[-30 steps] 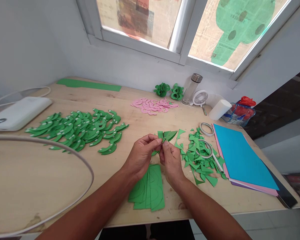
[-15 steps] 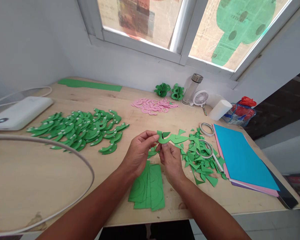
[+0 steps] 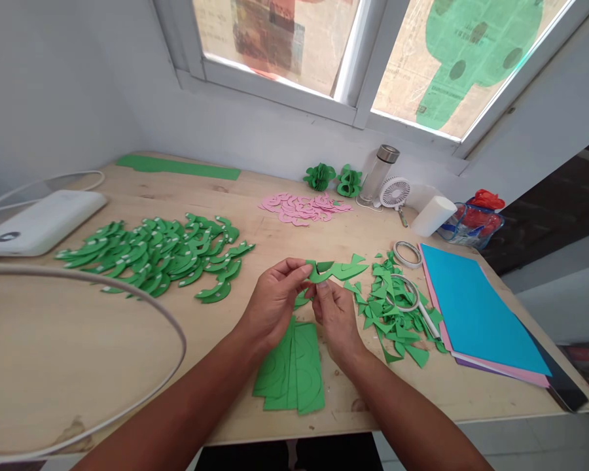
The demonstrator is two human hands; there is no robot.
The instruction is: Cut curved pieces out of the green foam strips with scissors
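Left hand (image 3: pixel 273 302) and right hand (image 3: pixel 334 315) together, both pinching green paper piece (image 3: pixel 322 275), above marked green sheets (image 3: pixel 294 373) at bench's (image 3: pixel 177 366) near edge.

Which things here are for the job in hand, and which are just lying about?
Likely the job:
- held green paper
- marked green sheets
- curved green pieces
- green scraps

Likely just lying about:
- bottle
- fan
- power bank
- blue paper

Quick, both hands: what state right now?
Left hand: fingers closed, holding a green paper piece.
Right hand: fingers closed just below that piece; whether they grip it, can't tell.
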